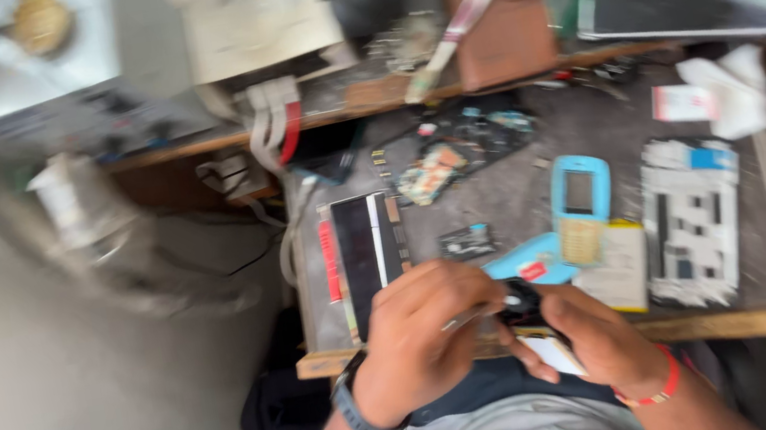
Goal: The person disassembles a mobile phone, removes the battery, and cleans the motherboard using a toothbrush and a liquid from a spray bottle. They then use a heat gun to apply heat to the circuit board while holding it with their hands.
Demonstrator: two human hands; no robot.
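Observation:
My left hand (421, 336), with a dark watch on its wrist, grips a thin metal tool (467, 316) and points its tip at a small dark part (524, 307). My right hand (595, 333), with a red band at the wrist, holds that dark part together with a white flat piece (555, 353) at the near edge of the work table (541, 191). A light blue phone shell (579, 201) and a blue back cover (532, 261) lie just beyond my hands. The picture is blurred.
On the table lie a black and white flat panel (366, 248), circuit boards (455, 156), a white phone frame (691, 209), a yellowish pad (626, 268) and crumpled white paper (727, 93). A wooden shelf (496, 26) and cables (274, 125) are behind. A dark bag (281, 412) sits on the floor at left.

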